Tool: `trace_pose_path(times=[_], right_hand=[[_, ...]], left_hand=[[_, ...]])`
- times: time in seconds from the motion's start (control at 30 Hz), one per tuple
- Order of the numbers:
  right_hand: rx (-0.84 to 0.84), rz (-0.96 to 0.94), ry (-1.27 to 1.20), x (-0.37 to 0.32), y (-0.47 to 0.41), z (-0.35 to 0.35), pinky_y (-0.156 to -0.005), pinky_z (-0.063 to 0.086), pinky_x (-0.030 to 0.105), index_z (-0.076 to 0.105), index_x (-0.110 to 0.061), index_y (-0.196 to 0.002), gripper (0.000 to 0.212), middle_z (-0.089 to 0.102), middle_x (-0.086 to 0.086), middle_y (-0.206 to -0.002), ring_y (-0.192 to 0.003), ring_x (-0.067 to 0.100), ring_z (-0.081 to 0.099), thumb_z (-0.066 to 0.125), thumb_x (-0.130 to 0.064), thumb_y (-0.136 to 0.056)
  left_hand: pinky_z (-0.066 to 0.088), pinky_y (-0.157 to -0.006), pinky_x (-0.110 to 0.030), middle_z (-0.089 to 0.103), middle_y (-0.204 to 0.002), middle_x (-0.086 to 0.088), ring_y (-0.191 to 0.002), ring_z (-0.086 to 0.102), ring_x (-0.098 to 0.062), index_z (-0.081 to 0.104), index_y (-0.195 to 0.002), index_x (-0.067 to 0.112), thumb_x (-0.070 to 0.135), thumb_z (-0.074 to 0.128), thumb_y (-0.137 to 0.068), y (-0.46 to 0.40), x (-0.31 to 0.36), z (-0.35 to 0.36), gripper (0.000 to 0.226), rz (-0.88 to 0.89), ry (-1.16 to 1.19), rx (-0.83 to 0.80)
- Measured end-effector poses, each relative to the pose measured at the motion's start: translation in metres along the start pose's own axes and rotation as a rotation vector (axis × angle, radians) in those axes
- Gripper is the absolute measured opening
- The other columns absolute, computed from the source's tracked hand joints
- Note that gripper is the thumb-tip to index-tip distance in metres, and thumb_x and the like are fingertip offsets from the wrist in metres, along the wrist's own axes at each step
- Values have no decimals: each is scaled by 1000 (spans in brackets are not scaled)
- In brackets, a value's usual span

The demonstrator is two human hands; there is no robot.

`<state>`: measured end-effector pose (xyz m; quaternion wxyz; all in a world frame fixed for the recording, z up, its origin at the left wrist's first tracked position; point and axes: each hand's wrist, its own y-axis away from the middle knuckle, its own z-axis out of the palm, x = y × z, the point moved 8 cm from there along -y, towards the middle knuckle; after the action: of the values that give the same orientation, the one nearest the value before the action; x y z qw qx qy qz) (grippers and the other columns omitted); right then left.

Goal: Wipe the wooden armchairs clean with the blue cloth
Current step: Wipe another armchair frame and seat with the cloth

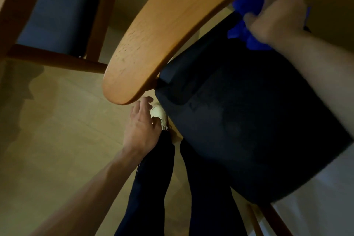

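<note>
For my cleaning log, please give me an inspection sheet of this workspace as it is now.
Surface: pale floor, dim light.
Job's things: blue cloth pressed at the curved wooden armrest of the near armchair, dark seat; second armchair behind.
Clutter: nothing seen.
Hands: right hand grips the cloth; left hand open, below the armrest tip, holding nothing.
Cables: nothing seen.
Surroundings: person's dark trousers, light shoe.
</note>
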<state>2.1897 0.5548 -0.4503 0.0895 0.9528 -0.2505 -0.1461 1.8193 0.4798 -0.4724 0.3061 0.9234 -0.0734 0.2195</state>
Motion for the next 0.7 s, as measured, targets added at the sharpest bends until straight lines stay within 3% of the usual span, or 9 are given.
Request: trace_pose_path(times=[0.07, 0.17, 0.27, 0.43, 0.57, 0.7], right_hand=[[-146, 26, 7, 4, -9, 16, -105, 39, 49, 42, -20, -139, 60, 42, 5, -148, -132, 37, 43, 70, -28, -86], [-137, 162, -105, -16, -6, 27, -97, 44, 43, 53, -21, -120, 45, 52, 4, -134, -123, 35, 51, 69, -29, -79], [-244, 5, -98, -82, 24, 49, -89, 49, 38, 59, -21, -100, 28, 62, 9, -112, -111, 36, 57, 66, -32, -74], [-440, -280, -229, -168, 117, 99, -75, 37, 33, 56, -24, -108, 34, 54, -4, -125, -112, 26, 46, 70, -31, -78], [-490, -496, -193, -131, 145, 98, -83, 38, 30, 55, -31, -131, 57, 44, -19, -145, -112, 19, 43, 70, -28, -76], [-636, -604, -151, -75, 196, 83, -89, 39, 31, 60, -38, -128, 54, 39, -28, -147, -103, 12, 41, 71, -29, -76]], left_hand=[[39, -92, -33, 50, -120, 0, -111, 42, -16, 36, -125, 25, 13, 56, -84, -1, 2, 4, 48, 5, -21, -23], [41, -93, -35, 50, -120, -3, -110, 43, -19, 36, -129, 21, 13, 56, -83, 0, 12, 2, 50, 71, -97, -44], [44, -96, -42, 50, -125, -6, -116, 44, -24, 40, -130, 15, 7, 55, -84, -2, 13, -8, 49, 57, -108, -66], [43, -98, -46, 52, -127, -14, -118, 46, -29, 45, -129, 5, 3, 54, -85, 1, -7, -29, 45, -15, -148, -100], [41, -100, -43, 53, -125, -15, -116, 47, -28, 47, -127, 3, 8, 54, -86, 2, -15, -31, 42, 3, -212, -125], [43, -99, -48, 52, -127, -12, -119, 46, -27, 44, -128, 9, 13, 56, -85, 4, -11, -26, 45, 1, -177, -133]])
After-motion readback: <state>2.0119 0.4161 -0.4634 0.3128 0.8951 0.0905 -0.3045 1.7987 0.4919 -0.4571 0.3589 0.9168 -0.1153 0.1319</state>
